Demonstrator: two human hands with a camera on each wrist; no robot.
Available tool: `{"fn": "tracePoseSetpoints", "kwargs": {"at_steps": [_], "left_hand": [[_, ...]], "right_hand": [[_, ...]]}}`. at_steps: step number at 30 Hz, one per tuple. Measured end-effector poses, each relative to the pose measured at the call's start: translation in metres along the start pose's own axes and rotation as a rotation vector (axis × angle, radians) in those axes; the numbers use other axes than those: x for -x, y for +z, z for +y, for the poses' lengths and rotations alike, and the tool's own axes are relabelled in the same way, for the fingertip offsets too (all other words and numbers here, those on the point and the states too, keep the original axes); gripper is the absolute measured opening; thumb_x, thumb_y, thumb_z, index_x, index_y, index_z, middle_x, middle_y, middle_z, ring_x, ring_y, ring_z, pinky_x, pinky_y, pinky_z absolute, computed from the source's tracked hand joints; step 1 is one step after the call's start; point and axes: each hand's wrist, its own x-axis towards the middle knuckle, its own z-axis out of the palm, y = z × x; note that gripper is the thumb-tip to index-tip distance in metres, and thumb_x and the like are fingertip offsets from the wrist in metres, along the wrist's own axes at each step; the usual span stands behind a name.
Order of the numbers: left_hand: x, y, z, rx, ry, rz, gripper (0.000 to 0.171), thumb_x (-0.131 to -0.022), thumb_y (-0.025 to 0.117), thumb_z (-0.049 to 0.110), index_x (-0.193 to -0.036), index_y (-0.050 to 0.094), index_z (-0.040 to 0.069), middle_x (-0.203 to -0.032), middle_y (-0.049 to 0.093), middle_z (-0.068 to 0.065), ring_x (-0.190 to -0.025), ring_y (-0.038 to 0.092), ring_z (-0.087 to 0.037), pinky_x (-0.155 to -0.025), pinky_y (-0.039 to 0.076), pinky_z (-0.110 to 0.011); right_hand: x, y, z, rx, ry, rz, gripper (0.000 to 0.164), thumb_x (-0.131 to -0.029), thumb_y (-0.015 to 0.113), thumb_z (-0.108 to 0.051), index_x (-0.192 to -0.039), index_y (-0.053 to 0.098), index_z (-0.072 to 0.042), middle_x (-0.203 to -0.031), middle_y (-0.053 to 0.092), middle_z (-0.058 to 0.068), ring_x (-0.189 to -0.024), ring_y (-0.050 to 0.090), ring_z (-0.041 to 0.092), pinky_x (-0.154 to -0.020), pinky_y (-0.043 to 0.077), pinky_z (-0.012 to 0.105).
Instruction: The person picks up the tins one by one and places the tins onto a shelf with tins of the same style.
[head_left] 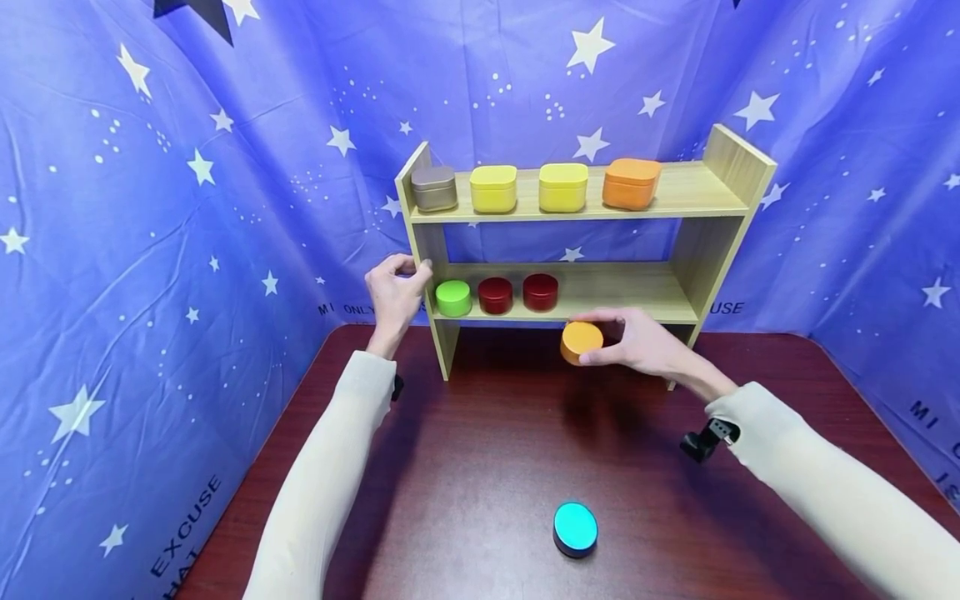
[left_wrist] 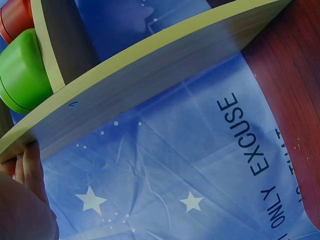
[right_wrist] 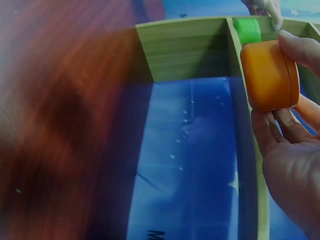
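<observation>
My right hand (head_left: 637, 340) holds a round orange tin (head_left: 582, 342) between thumb and fingers, just in front of the lower board's edge. In the right wrist view the tin (right_wrist: 270, 76) is tilted on its side. At the left, my left hand (head_left: 396, 296) grips the side panel of the wooden shelf (head_left: 622, 287), its fingers (left_wrist: 33, 172) against the panel's outer face. The lower board bears a green tin (head_left: 453, 298) and two dark red tins (head_left: 496, 295), (head_left: 540, 292) in a row, with bare board to their right.
On the upper board stand a grey tin (head_left: 434, 189), two yellow tins (head_left: 493, 190), (head_left: 563, 188) and an orange squarish tin (head_left: 631, 184). A blue-topped round tin (head_left: 576, 528) lies on the dark red table (head_left: 465, 475) near the front. Blue star-patterned cloth (head_left: 480, 92) hangs behind and at both sides.
</observation>
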Motion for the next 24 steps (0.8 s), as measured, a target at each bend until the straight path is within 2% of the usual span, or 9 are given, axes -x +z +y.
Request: {"fn": "tracePoseSetpoints", "kwargs": {"at_steps": [8,12,18,24], "left_hand": [[0.0,0.0,0.001,0.007,0.007,-0.002,0.02,-0.085,0.08,0.017,-0.085,0.082,-0.003,-0.083,0.078,-0.024,-0.07,0.059,-0.002,-0.07,0.046,-0.012],[-0.001,0.0,0.001,0.005,0.018,0.002,0.02,-0.085,0.079,0.017,-0.085,0.081,-0.004,-0.083,0.078,-0.024,-0.07,0.059,-0.001,-0.07,0.046,-0.012],[-0.001,0.001,0.001,0.013,0.019,0.009,0.02,-0.084,0.079,0.017,-0.085,0.081,-0.003,-0.082,0.078,-0.024,-0.068,0.058,0.002,-0.069,0.046,-0.013],[0.0,0.0,0.0,0.015,0.015,0.001,0.02,-0.085,0.079,0.017,-0.084,0.081,-0.003,-0.081,0.077,-0.024,-0.068,0.058,0.001,-0.069,0.046,-0.012]], "right_hand": [[-0.011,-0.017,-0.002,-0.094,0.0,0.006,0.062,-0.085,0.09,-0.007,-0.143,0.069,-0.001,-0.121,0.077,0.021,-0.095,0.068,0.001,-0.083,0.055,0.014],[-0.017,-0.022,-0.004,-0.04,0.037,0.034,0.062,-0.085,0.091,-0.015,-0.143,0.07,-0.005,-0.123,0.078,0.018,-0.101,0.065,0.003,-0.086,0.052,0.014],[-0.026,-0.027,-0.004,0.022,0.099,0.051,0.061,-0.088,0.09,-0.027,-0.144,0.071,-0.012,-0.125,0.078,0.014,-0.114,0.058,0.013,-0.094,0.045,0.017],[-0.033,-0.03,0.002,0.029,0.118,0.056,0.058,-0.092,0.087,-0.03,-0.144,0.07,-0.011,-0.123,0.078,0.012,-0.109,0.061,0.011,-0.089,0.048,0.016]]}}
